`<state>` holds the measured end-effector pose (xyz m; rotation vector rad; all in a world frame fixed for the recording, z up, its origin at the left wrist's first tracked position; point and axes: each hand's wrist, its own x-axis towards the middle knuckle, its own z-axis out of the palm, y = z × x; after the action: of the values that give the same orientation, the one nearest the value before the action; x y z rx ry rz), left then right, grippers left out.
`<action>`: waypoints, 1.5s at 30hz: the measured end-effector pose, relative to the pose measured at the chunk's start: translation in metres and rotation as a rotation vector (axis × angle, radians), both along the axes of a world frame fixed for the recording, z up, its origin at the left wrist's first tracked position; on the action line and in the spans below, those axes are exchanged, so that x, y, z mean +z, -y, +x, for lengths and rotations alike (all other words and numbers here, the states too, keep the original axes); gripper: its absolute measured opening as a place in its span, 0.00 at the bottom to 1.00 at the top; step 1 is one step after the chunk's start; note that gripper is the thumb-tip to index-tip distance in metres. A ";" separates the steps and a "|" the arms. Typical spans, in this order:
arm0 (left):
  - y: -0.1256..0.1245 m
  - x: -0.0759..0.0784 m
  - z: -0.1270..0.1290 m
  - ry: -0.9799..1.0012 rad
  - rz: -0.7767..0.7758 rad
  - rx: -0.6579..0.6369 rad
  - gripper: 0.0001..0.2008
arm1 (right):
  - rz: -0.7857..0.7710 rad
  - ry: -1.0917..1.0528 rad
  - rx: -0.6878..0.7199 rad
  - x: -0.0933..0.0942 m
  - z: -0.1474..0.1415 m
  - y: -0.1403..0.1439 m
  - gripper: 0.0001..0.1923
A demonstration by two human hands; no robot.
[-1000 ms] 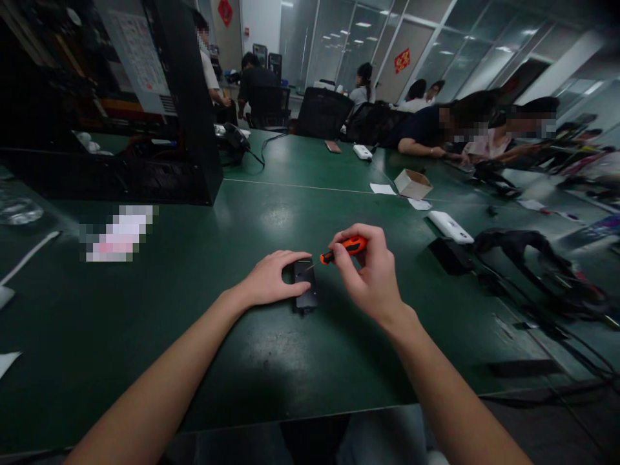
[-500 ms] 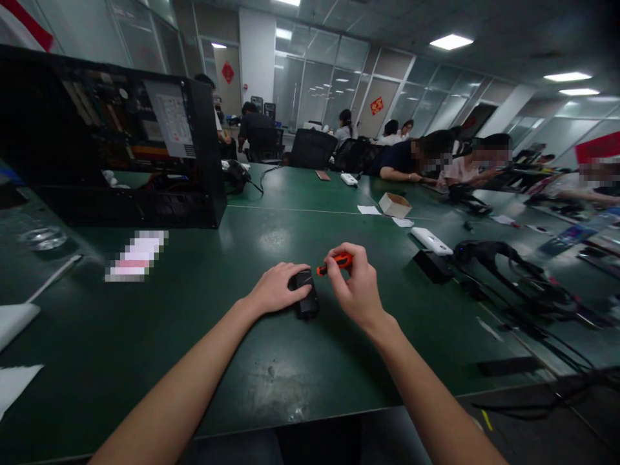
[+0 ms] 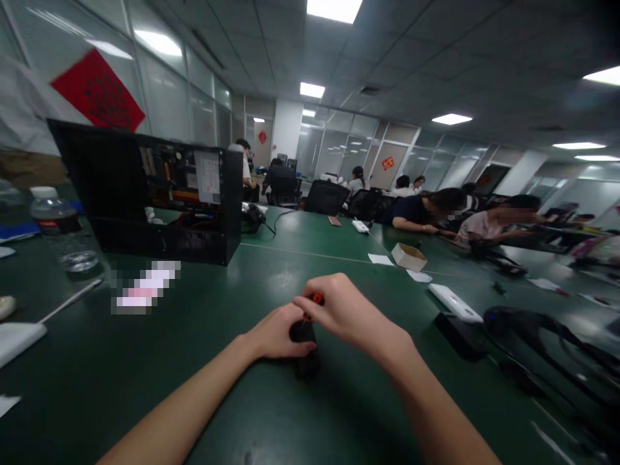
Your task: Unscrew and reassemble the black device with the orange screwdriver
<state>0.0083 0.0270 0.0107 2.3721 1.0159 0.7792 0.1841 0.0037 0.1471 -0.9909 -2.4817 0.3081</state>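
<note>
**Screwdriver [image 3: 317, 298] now stands steeply over the black box [image 3: 304, 355]**

Half a second ago the right hand [image 3: 339, 307] held the screwdriver slantwise from the right of the black box; now it is above the box's far end, close against the left hand [image 3: 276, 332], with the handle steeper. That suggests the tool is being brought to bear on the box, though its tip is hidden. The right fingers clench the orange-red and black handle, probably moulded plastic. The left fingers grasp the box, an oblong, dull, dark block lying on the tabletop [image 3: 271, 413], which is green, smooth and faintly glossy. Beyond and left of the box stands an angular black computer case [image 3: 203, 248].
</note>
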 end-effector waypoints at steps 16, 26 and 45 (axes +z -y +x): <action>0.015 -0.014 -0.005 -0.048 0.163 -0.010 0.36 | 0.005 0.043 0.284 0.004 0.010 0.005 0.21; 0.025 -0.008 0.002 -0.015 -0.058 0.070 0.43 | 0.006 0.076 0.337 0.005 0.005 0.013 0.17; 0.040 0.026 0.013 -0.324 0.102 -0.007 0.18 | -0.202 0.462 -0.093 0.027 0.075 0.013 0.12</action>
<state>0.0215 -0.0125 0.0365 2.6470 1.1145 0.4603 0.2594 -0.0090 0.1740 -1.3889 -2.8418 0.3351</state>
